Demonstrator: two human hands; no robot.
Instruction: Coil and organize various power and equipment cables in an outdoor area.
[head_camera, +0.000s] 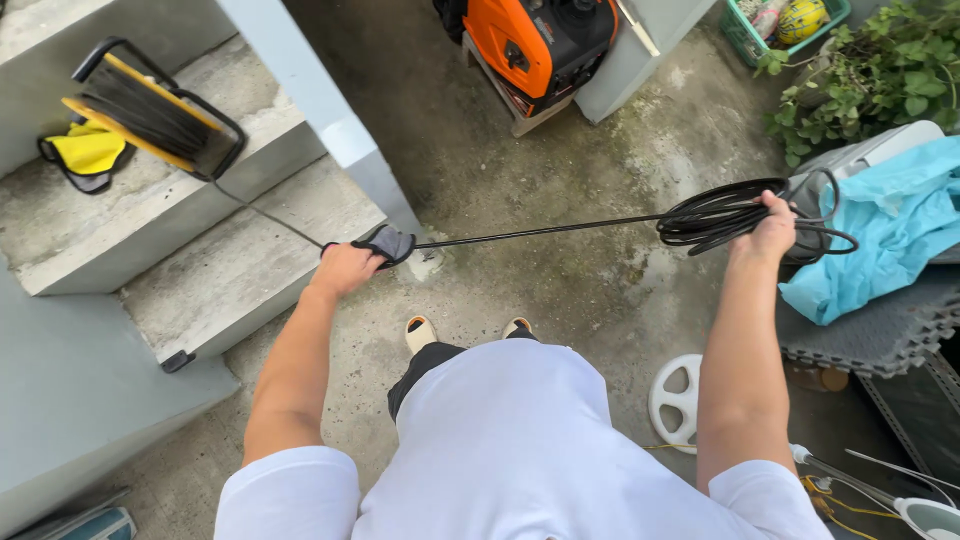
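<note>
Concrete steps (200, 270) rose on the left, with a yellow cable reel (150, 115) on the upper tread and a generator (535, 45) standing beyond on the floor (600, 280). A blue cloth (890, 235) lay on the right. The black cable (560, 230) ran from the reel down to the left hand (345, 268), then stretched taut, nearly level, its long axis left to right, to the right hand (770, 230). The left grip was clenched on a dark rag (388, 243) wrapped round the cable; the right grip was closed around the gathered coil (720, 215) of that cable.
</note>
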